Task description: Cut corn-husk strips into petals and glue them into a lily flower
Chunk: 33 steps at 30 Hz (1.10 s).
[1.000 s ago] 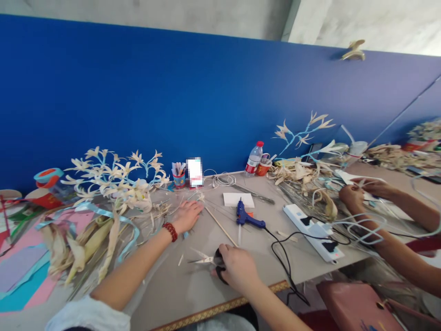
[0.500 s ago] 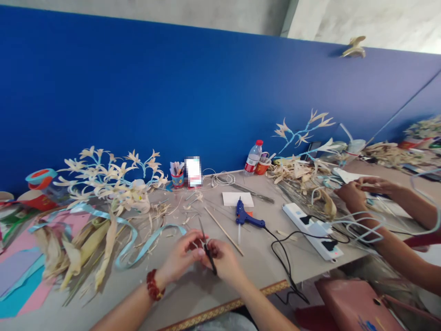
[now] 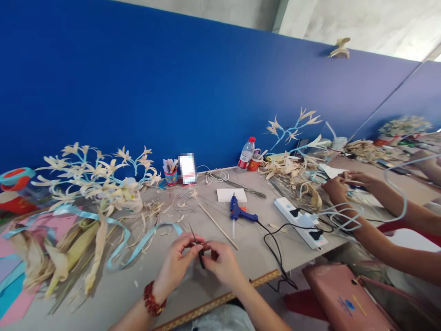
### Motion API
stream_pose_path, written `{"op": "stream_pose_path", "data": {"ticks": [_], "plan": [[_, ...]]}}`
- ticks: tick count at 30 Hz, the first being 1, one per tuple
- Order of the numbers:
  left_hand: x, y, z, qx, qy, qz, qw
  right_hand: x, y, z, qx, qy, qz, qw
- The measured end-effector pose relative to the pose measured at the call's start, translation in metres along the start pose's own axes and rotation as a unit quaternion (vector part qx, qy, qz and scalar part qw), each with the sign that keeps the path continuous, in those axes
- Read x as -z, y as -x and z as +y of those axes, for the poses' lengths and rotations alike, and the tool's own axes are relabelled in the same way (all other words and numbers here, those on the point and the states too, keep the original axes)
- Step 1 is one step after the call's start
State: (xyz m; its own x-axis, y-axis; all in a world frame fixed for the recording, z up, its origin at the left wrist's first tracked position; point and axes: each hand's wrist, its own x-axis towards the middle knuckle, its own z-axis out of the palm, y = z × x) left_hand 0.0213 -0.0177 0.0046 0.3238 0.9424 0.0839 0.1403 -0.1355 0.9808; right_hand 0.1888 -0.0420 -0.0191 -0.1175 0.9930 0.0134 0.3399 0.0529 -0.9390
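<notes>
Near the table's front edge, my left hand and my right hand meet with fingers pinched together. A slim dark tool with a pointed metal tip stands between them, tip pointing away from me; whether it is scissors or tweezers I cannot make out. My right hand grips it, and its lower end shows between the two thumbs. Left fingertips press together close beside the blade; what they hold is too small or hidden. A blue ribbon curls left of my hands, and a thin stick lies beyond them.
A blue glue gun, its cable and a white power strip lie to the right. Husk flowers and dried husks crowd the left. A bottle stands at the back. Another person's hands work at far right.
The view has shifted slightly to the right. My hands have drawn closer together around the dark tool, and my right fingers now cover more of it.
</notes>
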Motion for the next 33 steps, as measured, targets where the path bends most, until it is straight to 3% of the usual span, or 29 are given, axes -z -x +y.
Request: {"op": "stream_pose_path", "data": {"ticks": [4,7,10,12,15,19,25,33], "plan": [[0.003,0.005,-0.004,-0.002,-0.009,0.013,1.0,0.042,0.017,0.0,0.006,0.167,0.06,0.984],[0.016,0.008,-0.006,-0.034,-0.081,0.031,0.996,0.093,0.037,0.008,0.008,0.326,0.105,0.94],[0.023,0.01,-0.007,-0.046,-0.124,0.024,0.991,0.133,0.057,0.02,-0.01,0.426,0.087,0.901],[0.023,0.011,-0.008,-0.052,-0.141,0.006,0.989,0.147,0.065,0.027,-0.041,0.481,0.07,0.873],[0.02,0.012,-0.012,-0.082,-0.166,-0.026,0.982,0.151,0.067,0.036,-0.061,0.532,0.042,0.844],[0.02,0.011,-0.016,-0.103,-0.184,-0.054,0.976,0.14,0.054,0.044,-0.052,0.545,0.03,0.837],[0.026,0.009,-0.018,-0.077,-0.176,-0.024,0.981,0.128,0.027,0.04,-0.067,0.566,0.039,0.821],[0.024,0.006,-0.022,-0.06,-0.149,-0.018,0.987,0.141,0.024,0.03,-0.067,0.562,-0.008,0.824]]}}
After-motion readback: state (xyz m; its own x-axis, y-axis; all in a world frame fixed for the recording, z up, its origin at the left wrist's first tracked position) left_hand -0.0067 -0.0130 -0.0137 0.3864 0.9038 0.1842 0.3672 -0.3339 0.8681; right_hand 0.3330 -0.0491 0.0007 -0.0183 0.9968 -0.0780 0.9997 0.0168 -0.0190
